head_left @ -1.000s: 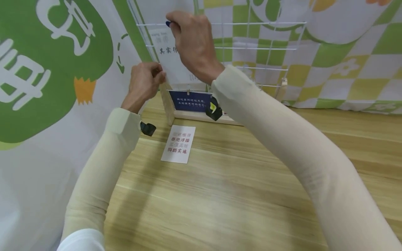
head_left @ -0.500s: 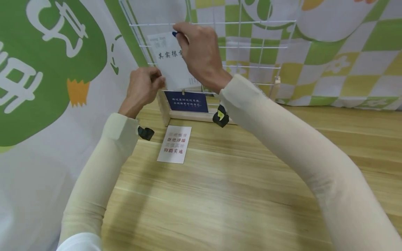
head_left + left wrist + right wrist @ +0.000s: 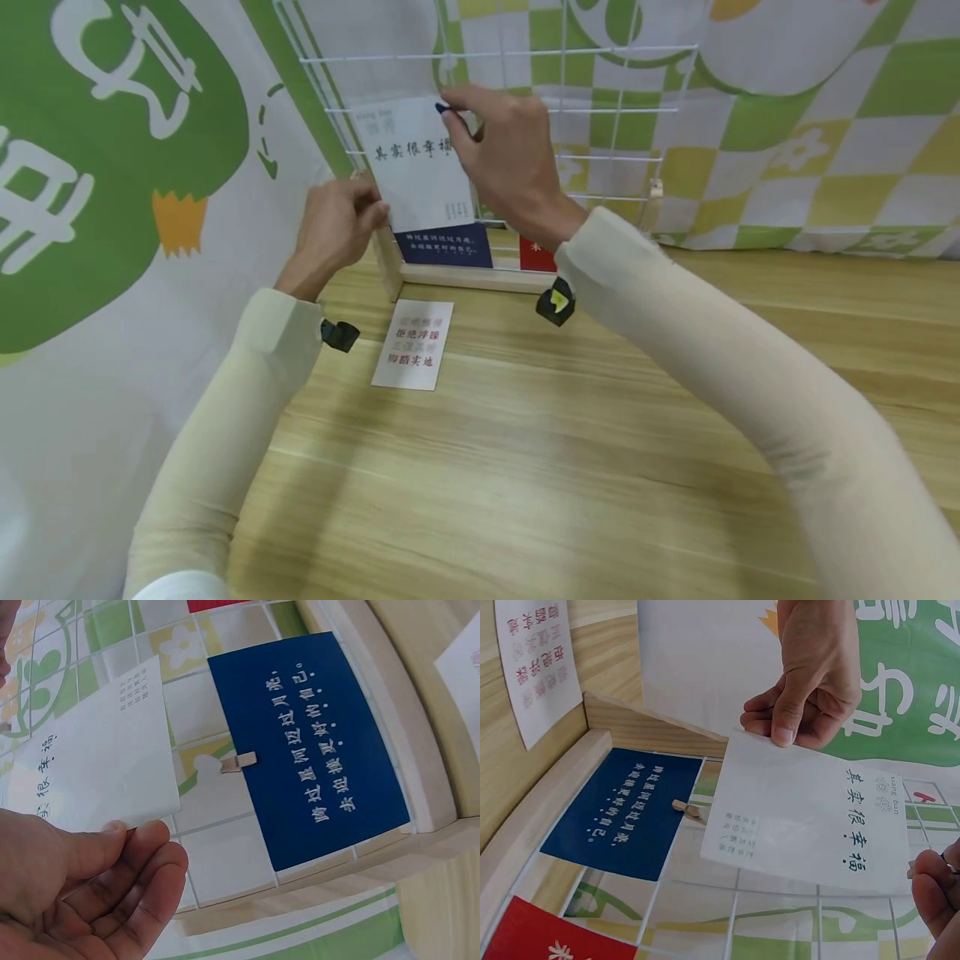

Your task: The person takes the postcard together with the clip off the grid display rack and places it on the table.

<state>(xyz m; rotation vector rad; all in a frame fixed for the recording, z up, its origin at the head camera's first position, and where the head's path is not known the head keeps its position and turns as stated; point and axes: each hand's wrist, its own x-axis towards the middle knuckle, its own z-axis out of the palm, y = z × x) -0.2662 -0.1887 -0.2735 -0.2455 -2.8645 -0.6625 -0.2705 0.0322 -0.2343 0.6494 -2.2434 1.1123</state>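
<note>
A white card [image 3: 420,179] with dark handwriting-style characters hangs in front of a white wire grid [image 3: 615,109]. My left hand [image 3: 330,229] pinches its left edge between thumb and fingers, seen closely in the left wrist view. At the card's upper right corner my right hand [image 3: 517,154] pinches a small dark blue piece [image 3: 441,107], which looks like a clip and is mostly hidden by the fingers. Below, a dark blue card [image 3: 307,754] is held on the grid by a small wooden clip [image 3: 238,762]; the white card overlaps its top in the head view.
The grid stands in a wooden base [image 3: 472,277] on a wood-grain table [image 3: 562,450]. A white card with red characters [image 3: 412,346] lies before it. Further right on the grid is a red card [image 3: 555,937]. A patterned green and white cloth [image 3: 825,125] hangs behind.
The white card has come down until it overlaps the blue card's top edge. My right hand has moved down and right with it; my left hand has sunk slightly. The head view has shifted a little.
</note>
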